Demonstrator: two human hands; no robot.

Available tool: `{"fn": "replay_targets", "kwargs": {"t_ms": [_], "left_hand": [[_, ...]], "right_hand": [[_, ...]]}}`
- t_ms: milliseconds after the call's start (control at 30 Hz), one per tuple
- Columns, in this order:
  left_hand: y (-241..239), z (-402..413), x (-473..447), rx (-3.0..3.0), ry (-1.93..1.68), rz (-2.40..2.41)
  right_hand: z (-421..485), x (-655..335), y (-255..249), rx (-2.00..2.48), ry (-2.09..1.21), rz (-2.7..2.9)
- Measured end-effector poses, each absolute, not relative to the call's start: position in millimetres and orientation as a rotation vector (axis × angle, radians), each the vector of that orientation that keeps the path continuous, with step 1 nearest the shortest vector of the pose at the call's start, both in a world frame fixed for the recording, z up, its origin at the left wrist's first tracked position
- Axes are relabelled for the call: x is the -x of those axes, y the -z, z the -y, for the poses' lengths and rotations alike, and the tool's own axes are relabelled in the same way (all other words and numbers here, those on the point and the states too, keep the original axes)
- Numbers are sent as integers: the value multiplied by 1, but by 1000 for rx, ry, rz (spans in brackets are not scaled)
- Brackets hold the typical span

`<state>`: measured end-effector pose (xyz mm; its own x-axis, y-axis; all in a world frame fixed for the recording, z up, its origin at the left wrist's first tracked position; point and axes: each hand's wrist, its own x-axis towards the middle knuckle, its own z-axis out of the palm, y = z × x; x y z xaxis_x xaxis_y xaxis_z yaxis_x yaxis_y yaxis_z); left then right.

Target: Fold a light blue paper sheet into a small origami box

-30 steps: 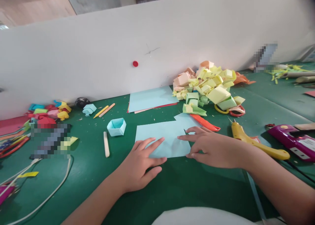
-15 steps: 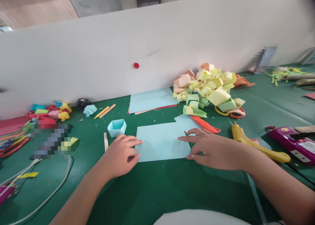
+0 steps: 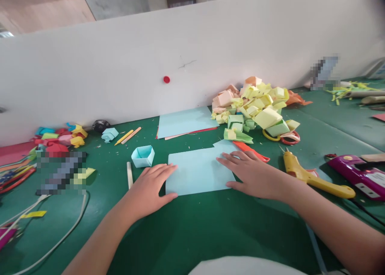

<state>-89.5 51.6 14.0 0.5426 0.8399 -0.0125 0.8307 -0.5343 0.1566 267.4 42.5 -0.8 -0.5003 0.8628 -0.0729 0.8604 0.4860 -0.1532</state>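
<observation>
A light blue sheet of paper (image 3: pixel 197 172) lies flat on the green table in front of me. At its left edge rests my left hand (image 3: pixel 153 188), fingers stretched and thumb apart, the tips on the paper. My right hand (image 3: pixel 249 172) is spread over the right edge, its fingertips touching the sheet. Behind the left hand stands a small folded blue paper box (image 3: pixel 142 156), with a pale flat stick (image 3: pixel 129 175) beside it. Another blue paper piece (image 3: pixel 224 145) shows partly behind the right hand, next to an orange-red cutter (image 3: pixel 249 150).
Blue sheets (image 3: pixel 188 122) lie stacked near the white partition (image 3: pixel 120 74). Folded paper pieces (image 3: pixel 255 102) are heaped at back right. A yellow glue gun (image 3: pixel 315 178) and purple power strip (image 3: pixel 359 174) lie right. A phone (image 3: pixel 64 172) with a white cable lies left.
The sheet has shifted and turned slightly. My left fingers have spread and reach further over its edge; my right hand has opened flatter and moved a little up and left.
</observation>
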Motion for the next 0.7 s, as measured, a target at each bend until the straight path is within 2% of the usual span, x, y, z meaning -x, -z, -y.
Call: {"fn": "replay_targets", "kwargs": {"t_ms": [400, 567, 700], "left_hand": [[-12, -48, 82, -2846, -381, -1342], [-17, -47, 75, -3020, -795, -1183], [-23, -43, 72, -3083, -1267, -1119]], "right_hand": [[-39, -259, -15, 1448, -248, 2658], [-40, -253, -17, 1483, -330, 2426], [-35, -250, -19, 1278, -386, 2133]]}}
